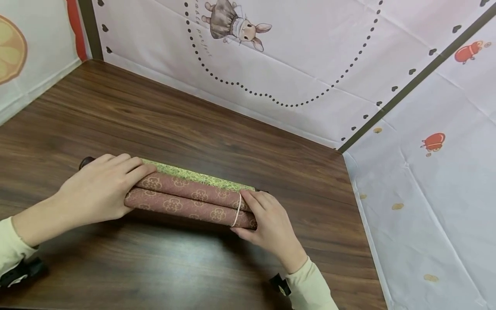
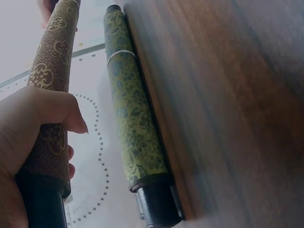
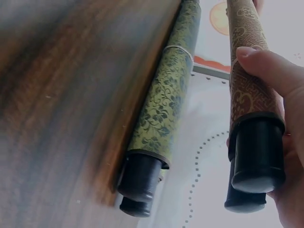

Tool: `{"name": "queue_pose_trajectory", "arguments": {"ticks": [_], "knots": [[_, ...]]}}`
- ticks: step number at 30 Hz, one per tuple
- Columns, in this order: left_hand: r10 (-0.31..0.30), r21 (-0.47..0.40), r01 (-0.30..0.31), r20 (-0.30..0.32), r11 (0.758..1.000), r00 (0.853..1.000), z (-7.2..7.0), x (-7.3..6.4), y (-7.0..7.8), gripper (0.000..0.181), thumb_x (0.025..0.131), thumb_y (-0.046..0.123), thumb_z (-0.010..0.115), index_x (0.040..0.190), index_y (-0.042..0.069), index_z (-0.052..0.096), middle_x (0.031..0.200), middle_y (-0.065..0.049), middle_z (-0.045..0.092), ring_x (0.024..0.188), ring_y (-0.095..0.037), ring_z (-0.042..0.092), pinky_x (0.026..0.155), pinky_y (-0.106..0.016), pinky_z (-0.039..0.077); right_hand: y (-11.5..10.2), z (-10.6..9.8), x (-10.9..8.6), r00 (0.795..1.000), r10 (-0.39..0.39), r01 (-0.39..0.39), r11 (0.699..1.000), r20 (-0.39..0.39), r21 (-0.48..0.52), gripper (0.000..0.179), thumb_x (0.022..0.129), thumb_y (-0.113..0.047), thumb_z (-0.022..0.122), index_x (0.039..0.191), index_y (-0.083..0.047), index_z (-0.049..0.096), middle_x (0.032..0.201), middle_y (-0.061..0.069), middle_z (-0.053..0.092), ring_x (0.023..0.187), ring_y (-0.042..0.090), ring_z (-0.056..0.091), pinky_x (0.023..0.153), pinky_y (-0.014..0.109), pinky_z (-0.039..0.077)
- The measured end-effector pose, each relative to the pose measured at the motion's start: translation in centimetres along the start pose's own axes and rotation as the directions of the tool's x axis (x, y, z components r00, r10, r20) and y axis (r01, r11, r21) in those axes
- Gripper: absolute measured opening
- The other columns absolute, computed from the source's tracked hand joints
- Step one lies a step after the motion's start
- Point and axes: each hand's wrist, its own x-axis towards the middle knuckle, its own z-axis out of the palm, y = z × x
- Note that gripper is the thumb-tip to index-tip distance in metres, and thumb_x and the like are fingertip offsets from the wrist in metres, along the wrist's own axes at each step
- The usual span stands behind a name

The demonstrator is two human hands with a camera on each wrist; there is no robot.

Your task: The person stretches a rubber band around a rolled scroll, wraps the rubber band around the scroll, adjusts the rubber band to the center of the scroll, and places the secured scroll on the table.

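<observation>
A brown scroll (image 1: 186,211) with a gold flower pattern is held up off the table, rolled from both ends into two side-by-side rolls. A white band circles it near its right end. My left hand (image 1: 102,187) grips its left end, and my right hand (image 1: 271,221) grips the right end, thumb beneath in the head view. Black knobs (image 3: 259,154) stick out of the brown scroll beside my right hand. Behind it lies a yellow-green patterned scroll (image 2: 135,114) on the table, untouched, with its own pale band and black end knobs; the brown scroll partly hides it in the head view.
The dark wood-grain table (image 1: 186,267) is bounded by printed cloth walls. A rabbit picture (image 1: 232,23) is on the back wall, an orange slice (image 1: 9,49) on the left one, and small red figures (image 1: 434,142) on the right one.
</observation>
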Motion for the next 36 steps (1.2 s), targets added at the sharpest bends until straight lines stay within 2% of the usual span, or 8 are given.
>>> {"name": "queue_pose_trajectory", "arguments": {"ticks": [9, 14, 20, 24, 31, 36], "knots": [[0.020, -0.013, -0.020, -0.003, 1.000, 1.000, 0.2, 0.0, 0.3, 0.070, 0.048, 0.024, 0.080, 0.115, 0.007, 0.064, 0.101, -0.008, 0.066, 0.090, -0.030, 0.062, 0.074, -0.044, 0.048, -0.1, 0.0, -0.3, 1.000, 0.011, -0.011, 1.000, 0.009, -0.002, 0.084, 0.067, -0.050, 0.085, 0.134, -0.009, 0.058, 0.121, 0.004, 0.067, 0.116, 0.022, 0.063, 0.105, 0.035, 0.049], [0.021, -0.007, -0.021, -0.003, 1.000, 1.000, 0.1, 0.1, 0.4, 0.072, 0.048, 0.024, 0.081, 0.116, 0.007, 0.064, 0.101, -0.008, 0.066, 0.091, -0.030, 0.062, 0.074, -0.044, 0.048, -0.5, 0.1, 0.1, 1.000, 0.004, -0.004, 1.000, -0.014, 0.004, 0.083, 0.063, -0.048, 0.088, 0.132, -0.009, 0.060, 0.120, 0.004, 0.068, 0.113, 0.021, 0.064, 0.102, 0.035, 0.051], [0.046, -0.008, -0.046, -0.019, 0.999, 0.999, 0.0, 0.3, 0.8, 0.070, 0.049, 0.022, 0.080, 0.115, 0.007, 0.064, 0.099, -0.008, 0.065, 0.091, -0.031, 0.062, 0.073, -0.044, 0.048, -1.3, 0.2, 0.7, 0.999, -0.045, 0.045, 0.998, -0.019, 0.047, 0.084, 0.070, -0.053, 0.083, 0.136, -0.010, 0.056, 0.126, 0.004, 0.066, 0.115, 0.019, 0.064, 0.101, 0.034, 0.051], [0.026, -0.002, -0.026, -0.033, 1.000, 0.999, -0.1, 0.3, 0.8, 0.072, 0.047, 0.023, 0.081, 0.115, 0.007, 0.064, 0.100, -0.008, 0.066, 0.089, -0.030, 0.062, 0.072, -0.043, 0.047, -1.1, -0.2, 0.6, 1.000, 0.001, 0.001, 0.998, -0.030, 0.062, 0.089, 0.066, -0.051, 0.086, 0.138, -0.010, 0.055, 0.128, 0.006, 0.065, 0.117, 0.021, 0.063, 0.102, 0.036, 0.051], [0.038, -0.011, -0.038, -0.023, 0.999, 0.999, 0.3, 0.2, 0.8, 0.070, 0.047, 0.021, 0.080, 0.114, 0.008, 0.065, 0.101, -0.007, 0.065, 0.092, -0.030, 0.062, 0.072, -0.044, 0.048, -0.9, -0.3, 0.1, 0.998, 0.005, -0.008, 0.998, 0.058, 0.055, 0.084, 0.069, -0.051, 0.083, 0.138, -0.012, 0.055, 0.131, 0.002, 0.064, 0.122, 0.018, 0.060, 0.106, 0.036, 0.049], [0.030, -0.026, -0.030, -0.026, 0.999, 0.999, 0.4, 0.2, 0.9, 0.070, 0.048, 0.021, 0.079, 0.114, 0.008, 0.065, 0.102, -0.008, 0.066, 0.096, -0.031, 0.062, 0.075, -0.046, 0.048, -0.7, 0.0, -0.2, 1.000, -0.001, 0.000, 0.998, 0.026, 0.059, 0.084, 0.068, -0.047, 0.085, 0.138, -0.010, 0.055, 0.129, 0.003, 0.065, 0.121, 0.019, 0.061, 0.108, 0.038, 0.048]]}}
